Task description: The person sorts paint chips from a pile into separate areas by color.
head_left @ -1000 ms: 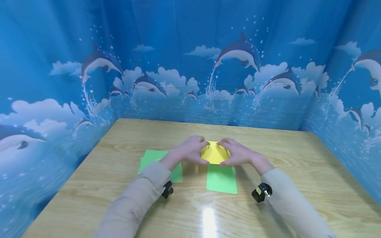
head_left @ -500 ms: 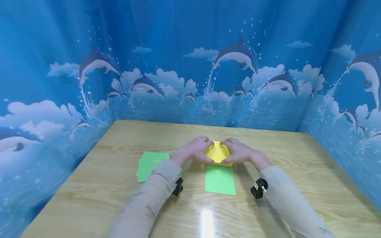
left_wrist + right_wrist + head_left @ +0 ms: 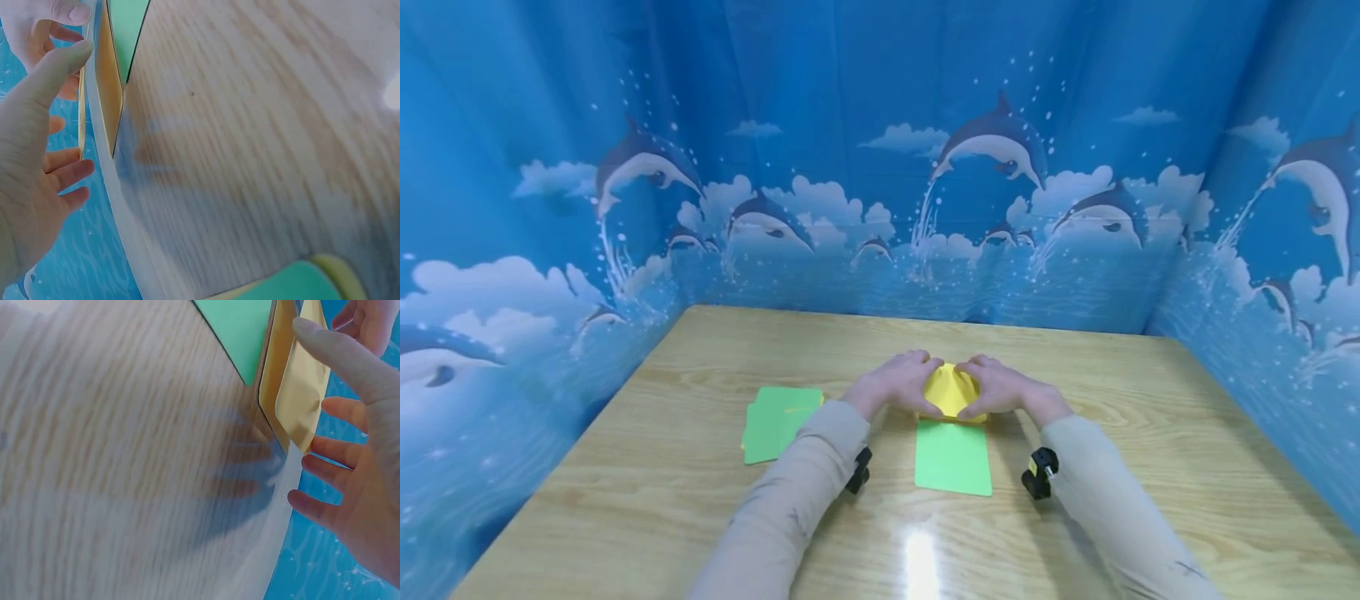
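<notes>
A yellow card [image 3: 951, 390] is held between my two hands just over the table, bowed and creased. My left hand [image 3: 898, 385] grips its left edge, and my right hand [image 3: 1006, 392] pinches the right edge, thumb on the near face and fingers behind. In the left wrist view the card shows only as a thin edge. Beneath it, a second yellow card [image 3: 273, 381] lies flat on the table. A green card [image 3: 953, 458] lies directly in front of that one, nearer the person.
Left of my left forearm, several overlapping green cards [image 3: 778, 423] lie with yellow edges showing; the sleeve [image 3: 805, 475] covers part of them. The wooden table [image 3: 625, 467] ends at a blue dolphin-print curtain [image 3: 835, 167] behind and at both sides.
My left hand has moved right, so the two hands are closer together. The yellow card between them has gone from nearly flat to more strongly bent.
</notes>
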`<state>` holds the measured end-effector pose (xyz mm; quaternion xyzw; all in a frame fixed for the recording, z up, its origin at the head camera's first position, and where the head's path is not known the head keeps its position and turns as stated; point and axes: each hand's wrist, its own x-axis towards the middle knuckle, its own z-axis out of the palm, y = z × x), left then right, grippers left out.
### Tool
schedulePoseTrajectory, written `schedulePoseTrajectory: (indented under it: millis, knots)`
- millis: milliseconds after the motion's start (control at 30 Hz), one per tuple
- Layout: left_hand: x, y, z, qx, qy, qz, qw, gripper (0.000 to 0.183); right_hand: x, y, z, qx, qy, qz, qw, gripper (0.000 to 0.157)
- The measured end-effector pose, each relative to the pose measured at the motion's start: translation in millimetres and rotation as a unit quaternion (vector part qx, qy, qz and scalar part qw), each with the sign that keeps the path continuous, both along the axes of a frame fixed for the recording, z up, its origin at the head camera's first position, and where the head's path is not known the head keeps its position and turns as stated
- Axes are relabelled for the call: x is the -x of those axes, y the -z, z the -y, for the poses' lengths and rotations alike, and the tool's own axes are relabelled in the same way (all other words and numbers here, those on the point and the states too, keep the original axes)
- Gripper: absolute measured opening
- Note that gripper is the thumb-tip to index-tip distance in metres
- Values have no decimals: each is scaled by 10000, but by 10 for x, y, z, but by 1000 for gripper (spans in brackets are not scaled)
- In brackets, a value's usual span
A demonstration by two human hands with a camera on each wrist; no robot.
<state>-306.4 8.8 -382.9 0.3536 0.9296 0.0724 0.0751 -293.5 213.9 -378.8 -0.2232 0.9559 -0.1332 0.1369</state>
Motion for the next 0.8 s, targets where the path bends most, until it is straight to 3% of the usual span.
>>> schedulePoseTrajectory:
  millis: [233, 800]
  knots:
    - [29, 38, -21, 101, -213, 216, 9995, 88, 34, 31, 18, -52, 9, -56, 10000, 89]
    - [39, 89, -61, 452, -230, 414, 9979, 83, 55, 91, 46, -460, 146, -17, 9988, 86]
